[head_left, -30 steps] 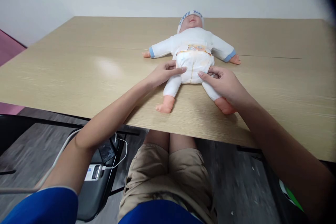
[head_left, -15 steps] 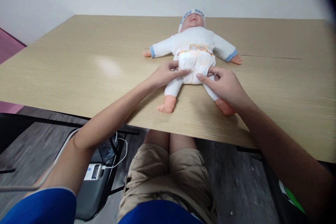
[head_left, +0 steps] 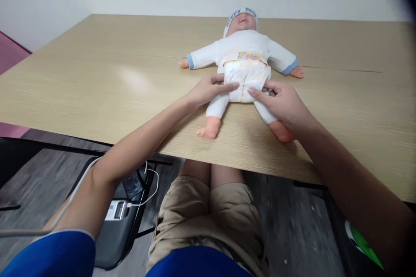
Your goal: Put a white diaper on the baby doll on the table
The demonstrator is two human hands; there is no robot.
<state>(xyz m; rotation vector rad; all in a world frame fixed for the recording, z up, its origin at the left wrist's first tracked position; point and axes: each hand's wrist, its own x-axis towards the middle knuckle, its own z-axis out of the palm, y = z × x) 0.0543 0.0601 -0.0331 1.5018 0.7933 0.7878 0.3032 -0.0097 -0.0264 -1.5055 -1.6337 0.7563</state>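
A baby doll point(head_left: 243, 42) in a white outfit with blue cuffs and a lettered white cap lies on its back on the table, arms spread and feet toward me. Around its hips is a white diaper point(head_left: 246, 75) with an orange patterned band at the waist. My left hand point(head_left: 211, 89) grips the diaper's edge at the left leg opening, thumb on top and fingers tucked underneath. At the opposite leg opening, my right hand point(head_left: 281, 99) pinches the other edge in the same way. The doll's lower right foot touches or lies just behind my right wrist.
The wooden table point(head_left: 130, 108) spreads out on both sides, with a white wall behind. Below its front edge, a black chair point(head_left: 112, 242) on the left bears a white device point(head_left: 116, 210) with a cable. A green and white item point(head_left: 364, 242) shows at lower right.
The view has shifted slightly, so the doll and both hands appear a little farther right. Both hands keep their hold on the diaper's leg edges.
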